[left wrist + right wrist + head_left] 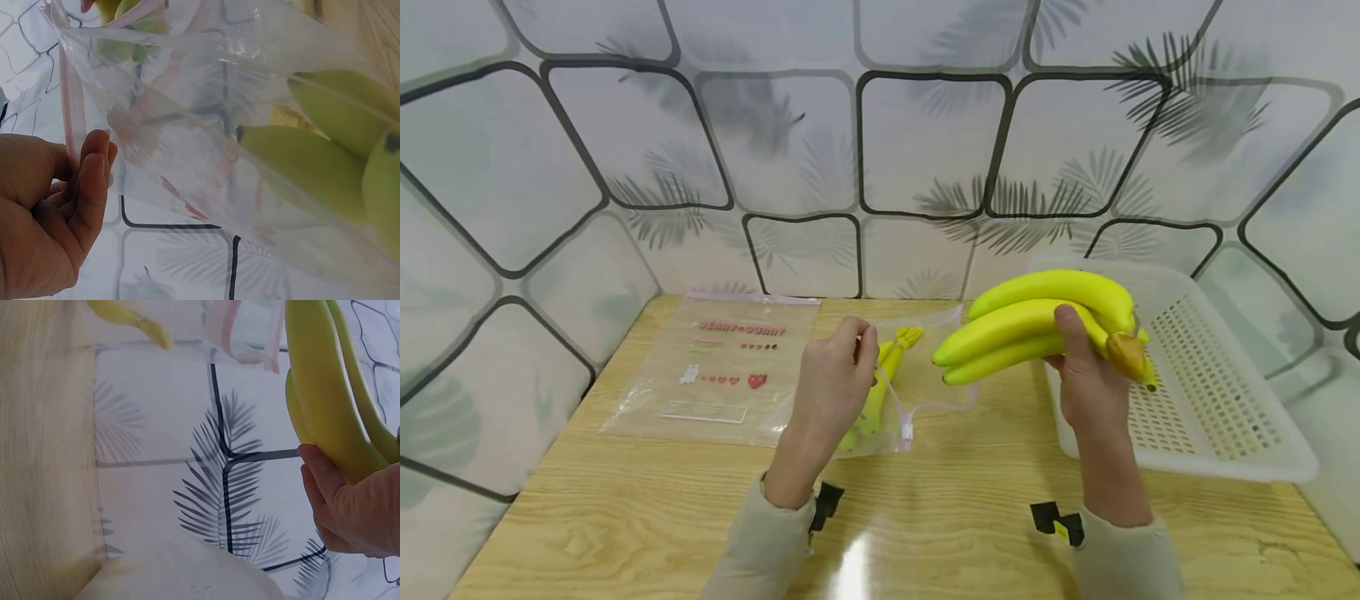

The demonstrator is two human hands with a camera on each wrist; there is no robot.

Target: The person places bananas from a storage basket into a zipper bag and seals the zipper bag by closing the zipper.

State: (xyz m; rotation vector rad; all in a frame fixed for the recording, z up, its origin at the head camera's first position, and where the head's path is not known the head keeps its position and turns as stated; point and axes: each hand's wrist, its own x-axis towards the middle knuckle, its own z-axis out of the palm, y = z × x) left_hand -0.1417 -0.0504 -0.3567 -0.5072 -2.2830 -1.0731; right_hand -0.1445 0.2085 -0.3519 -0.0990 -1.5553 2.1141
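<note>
My left hand (835, 379) pinches the pink-edged rim of a clear zip bag (936, 383), holding its mouth apart. Inside that bag lie bananas (880, 387), their tips close to the camera in the left wrist view, where the left hand (56, 206) grips the pink strip at the side. My right hand (1093, 392) holds a bunch of yellow bananas (1022, 325) up in the air by its stem end, tips pointing left toward the bag's opening. In the right wrist view the thumb and fingers wrap the lower part of this bunch (331, 394).
A second clear zip bag (715, 375) with pink print lies flat on the wooden table (647, 508) at the left. At the right stands a white plastic basket (1217, 392) with a perforated bottom. A patterned curtain (925, 142) closes off the back.
</note>
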